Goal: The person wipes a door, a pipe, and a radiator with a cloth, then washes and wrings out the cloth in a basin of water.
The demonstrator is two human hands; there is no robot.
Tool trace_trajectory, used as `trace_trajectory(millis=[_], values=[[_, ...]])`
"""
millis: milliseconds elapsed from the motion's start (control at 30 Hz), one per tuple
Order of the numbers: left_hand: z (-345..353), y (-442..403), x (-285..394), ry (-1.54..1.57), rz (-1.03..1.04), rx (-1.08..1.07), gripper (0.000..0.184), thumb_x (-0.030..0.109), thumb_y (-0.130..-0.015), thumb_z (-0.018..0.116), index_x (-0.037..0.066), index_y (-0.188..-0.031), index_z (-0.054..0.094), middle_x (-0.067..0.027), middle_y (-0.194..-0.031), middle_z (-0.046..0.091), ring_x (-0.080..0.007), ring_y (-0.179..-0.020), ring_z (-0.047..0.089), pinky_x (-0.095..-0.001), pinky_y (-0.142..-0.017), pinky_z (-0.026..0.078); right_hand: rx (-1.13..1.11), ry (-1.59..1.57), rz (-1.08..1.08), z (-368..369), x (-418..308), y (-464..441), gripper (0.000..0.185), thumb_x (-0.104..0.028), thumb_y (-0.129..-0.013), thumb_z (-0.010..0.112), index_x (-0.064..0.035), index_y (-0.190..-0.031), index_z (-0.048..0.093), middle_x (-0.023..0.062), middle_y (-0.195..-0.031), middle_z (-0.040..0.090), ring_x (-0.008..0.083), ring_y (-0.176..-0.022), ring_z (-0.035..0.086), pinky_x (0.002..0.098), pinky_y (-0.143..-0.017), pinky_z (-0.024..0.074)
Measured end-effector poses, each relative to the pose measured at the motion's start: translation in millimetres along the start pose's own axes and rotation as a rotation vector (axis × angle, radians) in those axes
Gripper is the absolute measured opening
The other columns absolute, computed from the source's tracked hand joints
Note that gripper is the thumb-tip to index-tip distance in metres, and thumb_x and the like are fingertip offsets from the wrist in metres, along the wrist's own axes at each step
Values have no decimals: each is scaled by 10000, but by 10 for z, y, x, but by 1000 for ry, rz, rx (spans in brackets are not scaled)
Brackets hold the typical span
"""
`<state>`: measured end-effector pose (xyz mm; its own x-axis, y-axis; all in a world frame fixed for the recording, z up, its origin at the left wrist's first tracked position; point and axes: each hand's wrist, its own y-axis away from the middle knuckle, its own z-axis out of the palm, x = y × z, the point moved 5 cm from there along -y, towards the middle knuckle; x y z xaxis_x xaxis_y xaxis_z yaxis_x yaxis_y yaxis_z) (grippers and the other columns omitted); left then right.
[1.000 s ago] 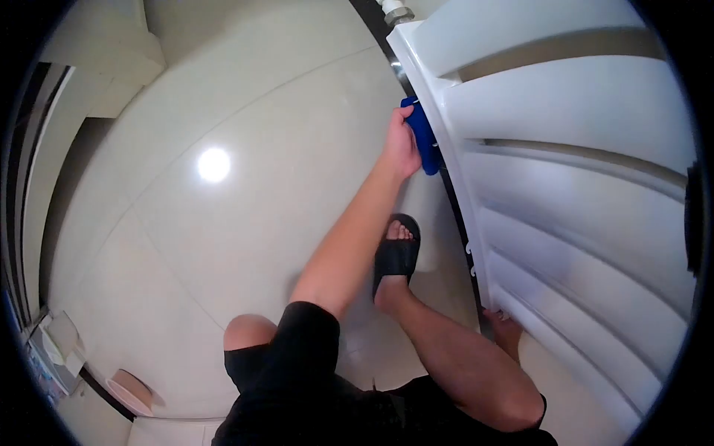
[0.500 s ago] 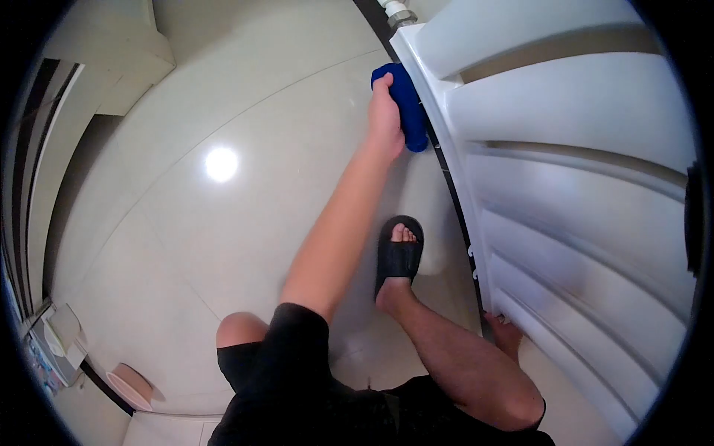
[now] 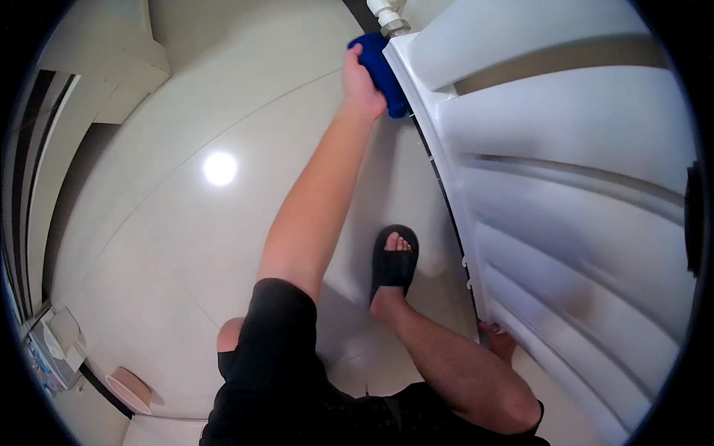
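The pale tiled floor is spread below and to the left of the left fingers. The white slatted radiator is located directly to their right, its long side edge running from beside them back toward the body. On the floor, nearer the body than the fingers, a black slipper is worn at the end of a bare leg.

The left hand is extended at arm's length; its fingers are clamped on a blue cloth, with the thumb in view and the other fingertips hidden. What appears to be the right hand is partly hidden by the leg, well apart from the left fingers; its finger state cannot be told. The cloth is held between the left fingers and the radiator's side edge. A pipe fitting is noted just beyond the left fingertips.

Step in hand, as judged: the side edge being wiped, near its far corner. By the next move, a firm grip and clearance from the fitting are called for.
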<state>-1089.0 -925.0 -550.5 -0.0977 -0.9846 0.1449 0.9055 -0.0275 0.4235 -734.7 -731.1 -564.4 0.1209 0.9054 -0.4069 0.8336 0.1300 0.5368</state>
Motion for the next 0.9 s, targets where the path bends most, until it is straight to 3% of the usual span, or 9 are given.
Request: trace_trajectory(millis=[233, 267, 367, 400, 500, 533, 633, 667, 900], values=[[454, 88, 407, -672, 517, 218, 601, 495, -1023, 451, -37, -1277, 566, -111, -1141, 665, -257, -1055, 609, -385, -944, 468, -22, -20, 3, -19, 47, 162, 587, -280, -800, 850, -1, -1239, 578, 116, -1230, 598, 266, -1140, 554, 393, -999, 441], [554, 60, 465, -733, 488, 239, 524, 413, -998, 507, -25, -1273, 592, -155, -1167, 668, -303, -1095, 609, -398, -989, 447, -26, -22, 6, -8, 60, 212, 585, -280, -799, 851, -2, -1236, 580, 116, -1225, 599, 266, -1136, 556, 393, -997, 442], [729, -257, 644, -968, 613, 168, 505, 394, -999, 505, 1, -1301, 599, -178, -1236, 648, -287, -1127, 595, -383, -1000, 441, -39, -28, 13, 1, 104, 306, 577, -281, -795, 853, -3, -1225, 586, 115, -1210, 604, 266, -1123, 559, 394, -988, 446], [820, -306, 720, -921, 716, 157, 456, 274, -929, 527, 42, -1306, 636, -218, -1231, 661, -358, -1224, 565, -409, -1052, 410, -42, -33, 15, 5, 97, 325, 575, -281, -794, 854, -4, -1221, 588, 114, -1205, 606, 265, -1119, 561, 394, -985, 447], [880, -362, 762, -1209, 650, 125, 474, 396, -1005, 499, 23, -1263, 637, -233, -1176, 671, -348, -1138, 613, -375, -990, 453, -40, -42, 23, -16, 102, 361, 567, -282, -790, 857, -5, -1210, 594, 113, -1190, 610, 265, -1106, 564, 394, -976, 451], [917, -249, 720, -1259, 828, -24, 431, 344, -985, 507, 41, -1259, 643, -229, -1163, 681, -348, -1095, 643, -391, -959, 476, -38, -46, 27, -20, 112, 366, 565, -282, -789, 858, -6, -1207, 597, 113, -1185, 612, 265, -1102, 566, 394, -973, 452], [821, -36, 519, -1450, 673, -83, 431, 334, -970, 550, 28, -1260, 638, -244, -1162, 685, -299, -1111, 652, -367, -967, 470, -35, -51, 29, -17, 115, 364, 557, -283, -785, 860, -7, -1196, 603, 112, -1170, 617, 264, -1090, 569, 394, -964, 456], [771, 69, 451, -1400, 1035, -83, 412, 300, -946, 562, 47, -1252, 670, -226, -1262, 643, -350, -1192, 584, -382, -1034, 429, -33, -49, 27, -13, 114, 362, 555, -283, -784, 861, -8, -1192, 605, 111, -1165, 619, 264, -1085, 571, 394, -961, 457], [557, 632, 66, -1374, 1154, 14, 456, 185, -858, 618, 39, -1289, 637, -247, -1330, 607, -424, -1265, 547, -461, -1096, 399, -13, -43, 25, -10, 81, 254, 537, -284, -775, 867, -12, -1166, 620, 109, -1131, 630, 263, -1056, 579, 395, -941, 465]])
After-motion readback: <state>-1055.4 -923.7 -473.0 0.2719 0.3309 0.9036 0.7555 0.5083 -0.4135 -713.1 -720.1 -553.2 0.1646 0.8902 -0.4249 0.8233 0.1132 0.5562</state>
